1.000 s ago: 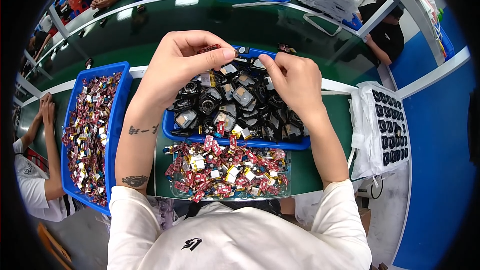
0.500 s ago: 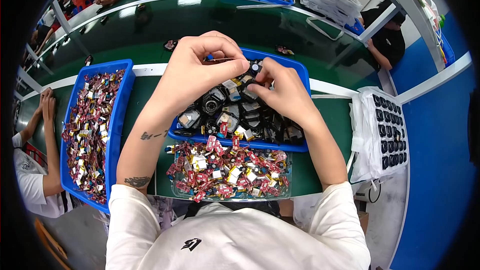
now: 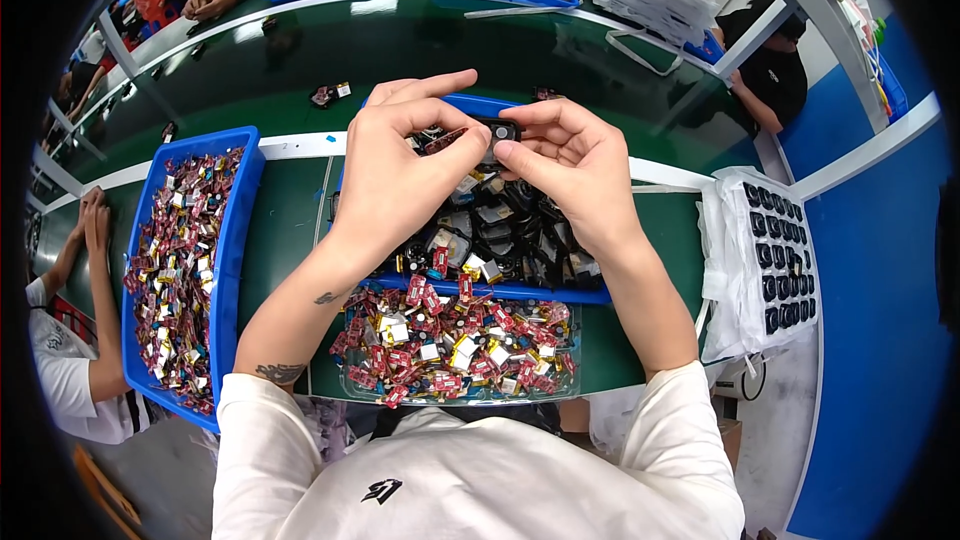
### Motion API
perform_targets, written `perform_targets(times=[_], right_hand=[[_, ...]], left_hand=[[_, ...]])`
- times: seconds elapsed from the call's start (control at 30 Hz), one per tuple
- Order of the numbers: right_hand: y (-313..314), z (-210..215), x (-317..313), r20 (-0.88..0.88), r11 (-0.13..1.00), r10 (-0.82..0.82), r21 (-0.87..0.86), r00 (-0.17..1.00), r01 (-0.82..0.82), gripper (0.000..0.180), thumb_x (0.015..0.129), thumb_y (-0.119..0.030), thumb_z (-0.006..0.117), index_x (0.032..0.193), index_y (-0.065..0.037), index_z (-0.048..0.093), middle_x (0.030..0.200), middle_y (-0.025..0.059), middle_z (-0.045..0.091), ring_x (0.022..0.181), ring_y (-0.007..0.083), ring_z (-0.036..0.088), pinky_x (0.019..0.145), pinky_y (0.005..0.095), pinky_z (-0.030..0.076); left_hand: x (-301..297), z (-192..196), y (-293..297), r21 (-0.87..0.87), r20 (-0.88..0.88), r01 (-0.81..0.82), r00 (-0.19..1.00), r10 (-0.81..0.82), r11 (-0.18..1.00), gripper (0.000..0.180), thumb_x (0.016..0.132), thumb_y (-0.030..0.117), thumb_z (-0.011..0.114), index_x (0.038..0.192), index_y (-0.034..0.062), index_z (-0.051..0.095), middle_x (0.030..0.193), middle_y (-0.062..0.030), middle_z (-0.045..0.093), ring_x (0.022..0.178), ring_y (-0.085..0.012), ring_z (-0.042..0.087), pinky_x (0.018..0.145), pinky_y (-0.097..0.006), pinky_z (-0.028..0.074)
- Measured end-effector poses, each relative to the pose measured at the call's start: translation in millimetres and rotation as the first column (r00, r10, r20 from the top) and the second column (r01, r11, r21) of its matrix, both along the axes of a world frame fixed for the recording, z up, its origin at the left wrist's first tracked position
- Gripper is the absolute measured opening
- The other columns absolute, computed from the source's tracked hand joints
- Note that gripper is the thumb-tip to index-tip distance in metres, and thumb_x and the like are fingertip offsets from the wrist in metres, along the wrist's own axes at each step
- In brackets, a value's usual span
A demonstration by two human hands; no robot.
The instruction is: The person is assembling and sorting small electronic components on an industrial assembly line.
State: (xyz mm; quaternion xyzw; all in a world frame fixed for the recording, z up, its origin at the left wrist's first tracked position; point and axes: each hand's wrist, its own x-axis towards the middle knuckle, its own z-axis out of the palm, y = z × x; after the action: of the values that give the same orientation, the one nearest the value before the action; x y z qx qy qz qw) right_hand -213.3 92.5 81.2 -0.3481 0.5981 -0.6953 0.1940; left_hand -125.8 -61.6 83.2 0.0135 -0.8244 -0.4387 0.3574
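Observation:
My left hand point(image 3: 410, 155) is closed in a pinch, thumb against forefinger, one finger stretched out. Partly hidden in its grasp is a dark red circuit board point(image 3: 436, 142). My right hand point(image 3: 575, 165) grips a small black casing point(image 3: 511, 127) between thumb and fingers. Both hands meet at the casing, above a blue tray point(image 3: 540, 293) full of black casings point(image 3: 495, 230), some with clear covers. Nearer to me, a clear plastic tray point(image 3: 350, 385) bears a heap of red circuit boards point(image 3: 455, 340) with white and yellow parts attached.
On the left stands a long blue bin point(image 3: 245, 200) heaped with similar boards. A white-wrapped tray point(image 3: 722, 270) of black pieces is at the right. Beyond a white rail point(image 3: 310, 144) runs a green belt point(image 3: 420, 50) carrying loose parts. Co-workers sit across and at the left.
My right hand has turned and its fingers have straightened along the casing, now more plainly in view. The left hand has tilted, one finger lifting outward. A part on the belt has shifted left.

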Motion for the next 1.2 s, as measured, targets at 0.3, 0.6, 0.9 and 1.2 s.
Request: perform_targets(times=[0.3, 0.6, 0.9, 1.2], right_hand=[[-4, -2, 4, -0.008, 0.998, -0.045, -0.035, 0.999, 0.045, 0.022, 0.081, 0.000, 0.068, 0.101, 0.003, 0.058, 0.091, 0.0096, 0.064, 0.080, 0.0116, 0.064, 0.071, 0.0233, 0.055], [-7, -11, 4, -0.063, 0.989, -0.107, -0.110, 0.992, 0.099, 0.015, 0.083, -0.002, 0.065, 0.096, 0.003, 0.058, 0.088, 0.0079, 0.063, 0.076, 0.0100, 0.063, 0.066, 0.0216, 0.054], [-5, -6, -8, 0.134, 0.973, -0.099, -0.195, 0.986, 0.124, 0.025, 0.084, -0.002, 0.064, 0.107, 0.003, 0.057, 0.086, 0.0063, 0.063, 0.077, 0.0103, 0.062, 0.065, 0.0244, 0.056], [-2, -10, -10, 0.045, 0.991, -0.080, -0.108, 0.996, 0.084, 0.018, 0.083, -0.009, 0.066, 0.100, -0.001, 0.066, 0.087, 0.0043, 0.065, 0.079, 0.0083, 0.061, 0.067, 0.0230, 0.052]], left_hand=[[-1, -2, 1, -0.001, -0.013, -0.012, 1.000, 0.012, 1.000, 0.007, 0.073, 0.008, 0.067, 0.076, 0.0028, 0.071, 0.112, -0.0123, 0.066, 0.110, -0.0218, 0.053, 0.097, -0.037, 0.037], [-1, -4, 6, -0.039, -0.008, -0.021, 1.000, 0.021, 0.999, 0.010, 0.075, 0.009, 0.069, 0.082, 0.0035, 0.073, 0.111, -0.0121, 0.066, 0.108, -0.0216, 0.054, 0.096, -0.035, 0.038], [3, 2, 11, -0.212, -0.115, -0.091, 0.991, 0.068, 0.973, 0.013, 0.076, 0.008, 0.070, 0.088, 0.0023, 0.072, 0.093, -0.0096, 0.067, 0.090, -0.0202, 0.060, 0.080, -0.031, 0.045], [2, 2, 7, 0.111, 0.025, 0.077, 0.996, -0.080, 0.991, 0.014, 0.076, 0.013, 0.074, 0.084, 0.0023, 0.071, 0.073, -0.0047, 0.064, 0.068, -0.0126, 0.057, 0.062, -0.026, 0.043]])
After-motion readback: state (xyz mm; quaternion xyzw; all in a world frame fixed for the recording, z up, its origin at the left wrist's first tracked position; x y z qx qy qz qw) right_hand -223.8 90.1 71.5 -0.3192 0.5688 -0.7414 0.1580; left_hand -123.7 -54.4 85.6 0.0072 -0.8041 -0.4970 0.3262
